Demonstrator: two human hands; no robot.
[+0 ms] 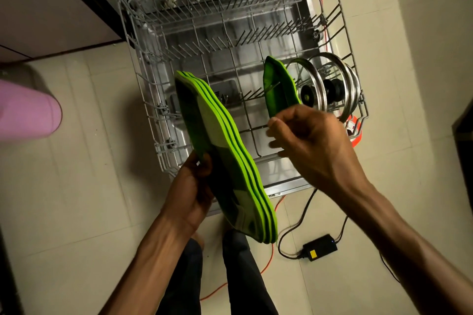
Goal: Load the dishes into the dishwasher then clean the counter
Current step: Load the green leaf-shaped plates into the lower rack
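- The left hand [195, 186] grips a stack of green plates [225, 156] by its lower left edge, fingers curled behind it and thumb on the near face; the stack is held on edge, tilted, in the air over the near left corner of the dishwasher rack [163, 107]
- The right hand [307, 140] hangs over the near right part of the rack, fingers loosely bent and holding nothing; its thumb tip lies just beside the lower edge of a single green plate [277, 87] — whether they touch I cannot tell
- That single plate stands upright among the tines on the right side of the rack; just to its right stand two steel lids [330, 84] with black knobs, also on edge
- The rack is drawn out over the open dishwasher door [286, 181]; the rest of its tines carry nothing
- On the tiled floor [89, 186] near the door lie a black power adapter [320, 247] and an orange cable [267, 266]; a pink cylinder [28, 110] shows at the left edge
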